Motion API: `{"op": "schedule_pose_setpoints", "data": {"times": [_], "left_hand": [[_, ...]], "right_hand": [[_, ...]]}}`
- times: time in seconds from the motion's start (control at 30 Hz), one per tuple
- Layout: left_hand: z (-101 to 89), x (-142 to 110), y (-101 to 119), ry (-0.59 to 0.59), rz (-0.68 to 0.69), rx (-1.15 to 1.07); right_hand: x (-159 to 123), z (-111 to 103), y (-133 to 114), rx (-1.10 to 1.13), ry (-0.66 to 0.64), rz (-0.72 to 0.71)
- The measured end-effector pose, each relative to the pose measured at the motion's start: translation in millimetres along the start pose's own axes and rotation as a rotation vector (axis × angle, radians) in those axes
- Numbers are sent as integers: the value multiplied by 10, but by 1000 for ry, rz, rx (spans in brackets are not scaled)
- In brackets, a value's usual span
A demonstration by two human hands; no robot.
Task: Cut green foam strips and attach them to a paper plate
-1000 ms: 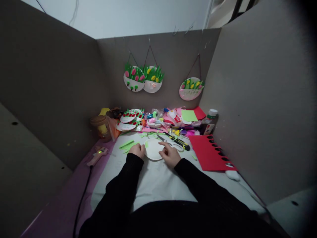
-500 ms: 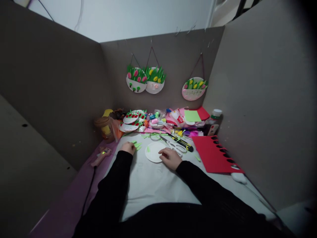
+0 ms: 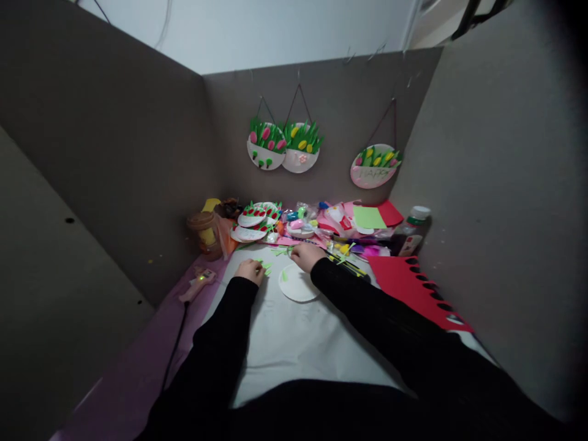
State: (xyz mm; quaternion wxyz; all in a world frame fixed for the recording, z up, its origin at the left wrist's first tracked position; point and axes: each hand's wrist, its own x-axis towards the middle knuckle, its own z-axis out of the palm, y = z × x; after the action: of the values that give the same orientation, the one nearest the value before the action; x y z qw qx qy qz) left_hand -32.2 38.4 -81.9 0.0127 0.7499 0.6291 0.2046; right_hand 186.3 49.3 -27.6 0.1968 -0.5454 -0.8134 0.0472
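My left hand (image 3: pixel 250 271) is closed on a light green paper cutout (image 3: pixel 266 267), whose pointed strips stick out past the fingers on the right. A white paper plate (image 3: pixel 298 288) lies flat on the table, with a small light green paper piece (image 3: pixel 285 277) on its left part. Beyond the plate's far edge is my right hand (image 3: pixel 307 256), fingers curled down and together beside the thin green paper strips (image 3: pixel 279 250). What its fingertips hold, if anything, is hidden. My right sleeve covers the place where the scissors lay.
A yellow-black cutter (image 3: pixel 361 272) and a red sheet with scalloped cutouts (image 3: pixel 408 285) lie to the right. Craft supplies and decorated plates (image 3: pixel 252 215) crowd the back. A pink glue gun (image 3: pixel 198 285) and a lidded cup (image 3: pixel 206 236) are left; a bottle (image 3: pixel 413 229) stands right.
My right hand has left the white plate's right edge and reached forward past it, its sleeve now over the scissors. My left hand keeps hold of the green cutout. The view has shifted slightly.
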Motion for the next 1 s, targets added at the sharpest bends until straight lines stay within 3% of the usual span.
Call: {"op": "schedule_pose_setpoints", "data": {"times": [0.17,0.3,0.43,0.57,0.7,0.77,0.83,1.0], "left_hand": [[28,13,-37,65,81,-62],[21,9,-17,147,135,-127],[-57,-52,147,242,209,-241],[-264,-96,556,352,250,-448],[-394,-31,995,329,529,-440],[-337,17,1116,320,598,-380],[-211,54,1149,343,576,-368],[84,77,1010,352,537,-375]], "right_hand": [[381,363,147,-97,-122,139],[397,354,197,-58,-85,141],[78,98,155,262,162,-10],[-491,-103,159,482,257,-127],[-846,-118,270,512,353,-127],[-894,-68,347,521,424,-94],[-894,-7,417,515,509,-50],[-883,81,477,460,545,-44]]}}
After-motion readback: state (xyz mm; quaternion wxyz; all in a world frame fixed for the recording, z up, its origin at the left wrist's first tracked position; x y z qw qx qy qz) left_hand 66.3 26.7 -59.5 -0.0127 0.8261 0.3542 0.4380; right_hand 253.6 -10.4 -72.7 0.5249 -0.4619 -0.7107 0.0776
